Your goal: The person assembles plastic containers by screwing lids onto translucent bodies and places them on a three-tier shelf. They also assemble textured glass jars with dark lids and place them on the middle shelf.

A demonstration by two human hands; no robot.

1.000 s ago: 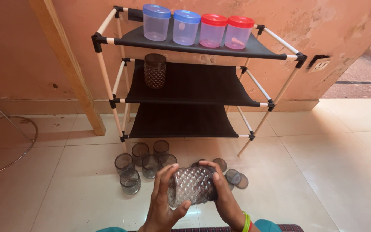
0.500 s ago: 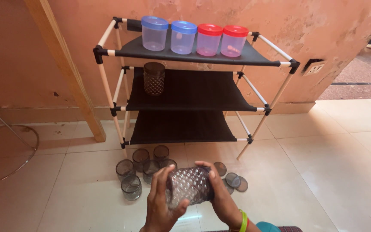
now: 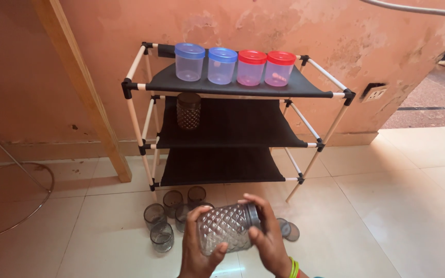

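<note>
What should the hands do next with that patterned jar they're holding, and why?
Probably turn the jar upright and set it on the middle shelf. Both hands hold it sideways, its lid looks on, and a matching jar already stands there.

Four lidded containers (image 3: pixel 235 66) stand in a row on rack (image 3: pixel 315 92) top shelf; one jar (image 3: pixel 188 110) on middle shelf, left; open jars (image 3: pixel 173 216) on floor before rack
</note>
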